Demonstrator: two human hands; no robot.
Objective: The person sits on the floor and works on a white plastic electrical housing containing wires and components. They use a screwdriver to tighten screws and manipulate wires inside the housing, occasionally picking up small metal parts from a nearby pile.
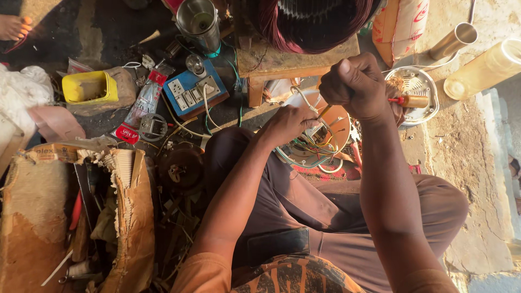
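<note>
My right hand (355, 87) is closed in a fist around a thin tool shaft, raised over the round white-and-orange housing (325, 135). My left hand (287, 126) is curled tight on the housing's rim and its loose bundle of green, yellow and white wires (309, 152). The housing rests between my knees, just below a worn wooden stool (282, 62) bearing a glossy copper winding (309, 24). An orange-handled screwdriver (408, 101) lies across a white vented cover (420, 89). Left: a blue switchboard (191, 92), a yellow plastic tub (89, 87), a red-ended flat packet (141, 108) and a torn cardboard box (130, 217).
</note>
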